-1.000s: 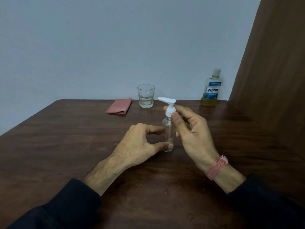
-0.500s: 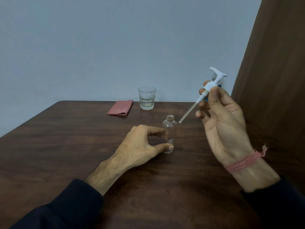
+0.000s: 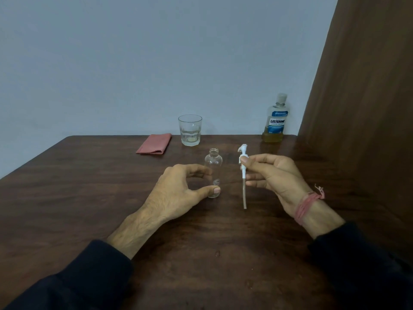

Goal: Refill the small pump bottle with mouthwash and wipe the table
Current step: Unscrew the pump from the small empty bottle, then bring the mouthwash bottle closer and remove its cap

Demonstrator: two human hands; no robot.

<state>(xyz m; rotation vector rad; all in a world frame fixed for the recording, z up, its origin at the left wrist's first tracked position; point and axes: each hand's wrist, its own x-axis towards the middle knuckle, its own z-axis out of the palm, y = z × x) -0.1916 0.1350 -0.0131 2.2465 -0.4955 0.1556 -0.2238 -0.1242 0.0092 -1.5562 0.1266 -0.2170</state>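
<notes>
So, your left hand (image 3: 178, 191) grips the uncapped small clear plastic bottle (image 3: 213, 168) at table centre, your right hand (image 3: 274, 175) pinches its white pump head (image 3: 243, 162), and the mouthwash bottle (image 3: 275, 118) at two o'clock and folded pink cloth (image 3: 154, 144) at eleven o'clock await pouring and wiping.

Small clear pump bottle (image 3: 213, 173) stands upright and uncapped on the dark wood counter (image 3: 89, 198), left hand (image 3: 178, 193) holding it low, thumb at its base and fingers (image 3: 199, 171) curled round its far side. Right hand (image 3: 274, 175) just beside it pinches the white pump head (image 3: 243, 157) roughly upright, nozzle on top, dip tube hanging with its tip at or just above the counter; red thread band (image 3: 306, 204) on that wrist. Along the back edge: folded pink cloth (image 3: 154, 144), glass (image 3: 190, 130) with a little liquid, and a Listerine bottle (image 3: 276, 118) far right, amber liquid low in it.
</notes>
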